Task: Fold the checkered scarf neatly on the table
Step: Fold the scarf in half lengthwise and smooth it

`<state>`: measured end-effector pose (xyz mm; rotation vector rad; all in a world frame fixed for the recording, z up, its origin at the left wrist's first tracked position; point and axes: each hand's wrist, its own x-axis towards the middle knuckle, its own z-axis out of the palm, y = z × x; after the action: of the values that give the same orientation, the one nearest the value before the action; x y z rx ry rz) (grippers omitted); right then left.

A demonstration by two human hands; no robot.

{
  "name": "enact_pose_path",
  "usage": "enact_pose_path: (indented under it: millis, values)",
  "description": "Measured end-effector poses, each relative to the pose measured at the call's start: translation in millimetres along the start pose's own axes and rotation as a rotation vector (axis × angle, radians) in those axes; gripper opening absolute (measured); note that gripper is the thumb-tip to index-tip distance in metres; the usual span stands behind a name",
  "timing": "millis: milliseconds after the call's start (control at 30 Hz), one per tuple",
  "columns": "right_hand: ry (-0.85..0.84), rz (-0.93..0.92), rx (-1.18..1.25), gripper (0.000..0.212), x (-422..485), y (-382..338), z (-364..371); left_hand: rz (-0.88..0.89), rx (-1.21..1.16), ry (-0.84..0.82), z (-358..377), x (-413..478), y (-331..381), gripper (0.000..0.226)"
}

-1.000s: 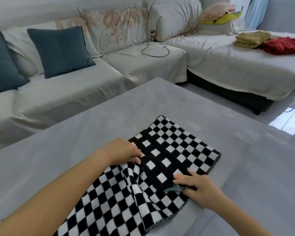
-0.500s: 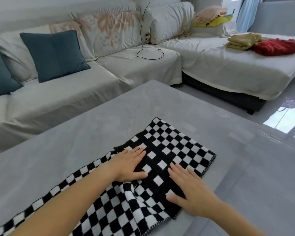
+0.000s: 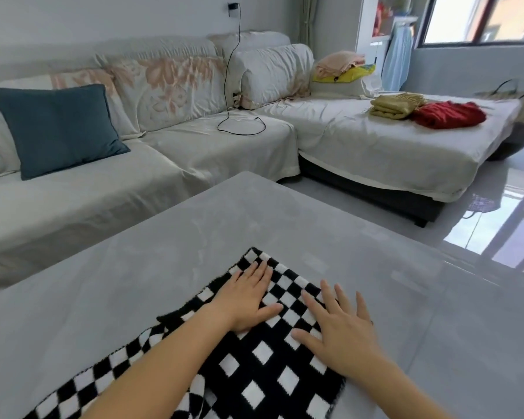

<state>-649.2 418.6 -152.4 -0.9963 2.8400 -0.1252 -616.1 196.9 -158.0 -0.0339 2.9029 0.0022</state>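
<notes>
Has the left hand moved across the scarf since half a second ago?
Yes. The left hand slid forward over the checkered scarf, its fingertips now near the scarf's far corner.

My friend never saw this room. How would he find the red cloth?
Past the grey table stands a long white-covered sofa. On its right-hand section two folded cloths lie side by side. The crumpled red cloth is the right-hand one; its neighbour is a mustard-yellow cloth.

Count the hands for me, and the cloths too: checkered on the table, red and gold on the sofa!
Hands: 2 (left hand, right hand)
Checkered scarf: 1
Red cloth: 1
Gold cloth: 1
Total: 5
</notes>
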Motion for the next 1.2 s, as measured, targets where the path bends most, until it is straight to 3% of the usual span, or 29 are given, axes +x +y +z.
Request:
enact_pose_path:
  millis: [100,167,267,333,400,467,633,733,1000,1200]
  values:
    - [-0.002,0.129,0.090,0.106,9.6,10.0,-3.0,0.008,-0.030,0.003,2.3,10.6,-0.2,0.092]
    - [0.082,0.140,0.137,0.105,21.7,14.8,-7.5,0.011,-0.036,0.016,2.2,17.2,2.1,0.097]
    - [0.169,-0.020,0.124,0.098,39.3,8.5,-2.3,0.003,-0.046,0.051,4.6,19.8,3.6,0.095]
    - [0.150,-0.214,0.109,0.100,43.5,-2.1,4.2,0.003,-0.059,0.055,4.5,19.5,3.1,0.096]
    - [0.101,-0.262,0.117,0.090,44.4,-5.4,10.0,0.007,-0.061,0.052,3.8,21.5,2.4,0.096]
    - [0.141,-0.182,0.135,0.082,48.2,-1.2,13.1,0.015,-0.051,0.059,4.9,24.1,2.2,0.095]
    - [0.434,-0.067,0.100,0.066,59.9,-4.9,17.7,0.031,-0.047,0.104,9.4,26.9,-0.1,0.095]
    - [0.438,0.010,0.091,0.049,61.2,-5.4,17.4,0.034,-0.057,0.113,8.5,26.1,-0.4,0.100]
    - [0.414,0.057,0.091,0.040,63.0,0.0,13.8,0.014,-0.049,0.122,5.8,22.4,1.3,0.093]
    - [0.431,0.145,0.190,0.036,84.0,57.3,2.3,-0.038,-0.052,0.140,-9.6,43.6,28.7,0.085]
